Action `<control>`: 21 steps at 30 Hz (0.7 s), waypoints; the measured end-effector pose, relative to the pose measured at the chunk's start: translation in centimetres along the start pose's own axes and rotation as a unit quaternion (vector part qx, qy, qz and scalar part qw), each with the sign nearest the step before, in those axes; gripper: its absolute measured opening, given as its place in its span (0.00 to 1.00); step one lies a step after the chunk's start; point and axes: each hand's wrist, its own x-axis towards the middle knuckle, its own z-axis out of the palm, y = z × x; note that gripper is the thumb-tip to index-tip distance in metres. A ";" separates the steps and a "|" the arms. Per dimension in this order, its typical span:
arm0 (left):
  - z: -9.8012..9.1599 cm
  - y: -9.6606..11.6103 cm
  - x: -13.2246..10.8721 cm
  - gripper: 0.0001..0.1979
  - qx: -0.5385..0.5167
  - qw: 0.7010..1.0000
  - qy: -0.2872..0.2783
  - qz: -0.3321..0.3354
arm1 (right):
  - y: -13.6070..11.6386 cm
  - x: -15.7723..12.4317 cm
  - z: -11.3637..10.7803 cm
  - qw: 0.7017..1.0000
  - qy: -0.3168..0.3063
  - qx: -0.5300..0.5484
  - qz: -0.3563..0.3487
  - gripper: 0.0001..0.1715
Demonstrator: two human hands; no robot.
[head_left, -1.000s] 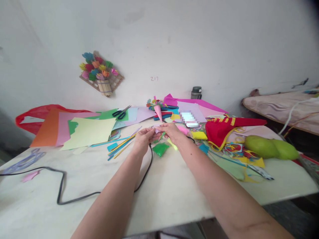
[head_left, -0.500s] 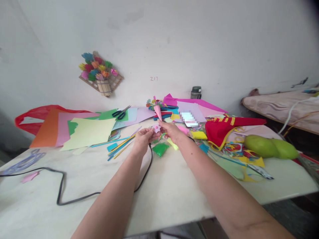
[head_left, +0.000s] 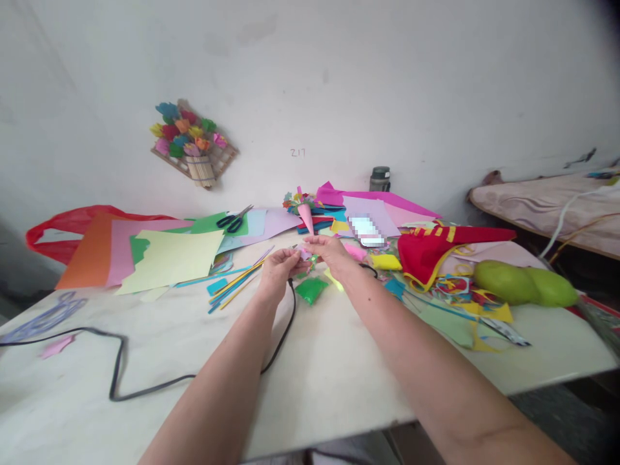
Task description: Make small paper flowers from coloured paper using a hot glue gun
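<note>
Over the middle of the table, my left hand (head_left: 281,270) pinches a small lilac paper flower (head_left: 303,253) between thumb and fingers. From the other side, my right hand (head_left: 330,252) has its fingers closed at the same flower, covering part of it. Just below lies a small green plastic packet (head_left: 311,290). Behind the hands a pink paper cone (head_left: 305,216) holds a bunch of small colourful paper flowers. Yellow and blue paper strips (head_left: 237,284) are left of my left hand.
Scissors (head_left: 235,220) lie on coloured paper sheets (head_left: 172,258) at the left. A black cable (head_left: 121,361) winds across the table front. A phone (head_left: 367,230), a red cloth (head_left: 431,255), paper scraps and green fruit (head_left: 526,284) are at the right. A bottle (head_left: 380,179) stands behind.
My right fingers have shifted left and over the flower, hiding the pink centre that showed before. My left hand keeps its hold in nearly the same place.
</note>
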 end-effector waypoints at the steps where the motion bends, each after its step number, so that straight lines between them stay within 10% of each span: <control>1: 0.0 0.0 0.0 0.13 0.002 1.000 0.001 -0.001 | 0.0 0.0 0.1 1.000 0.002 0.005 0.000 0.14; 21: 0.0 -0.1 0.1 0.14 -0.008 0.999 0.029 -0.014 | 1.5 0.7 0.5 0.999 -0.028 0.028 -0.036 0.14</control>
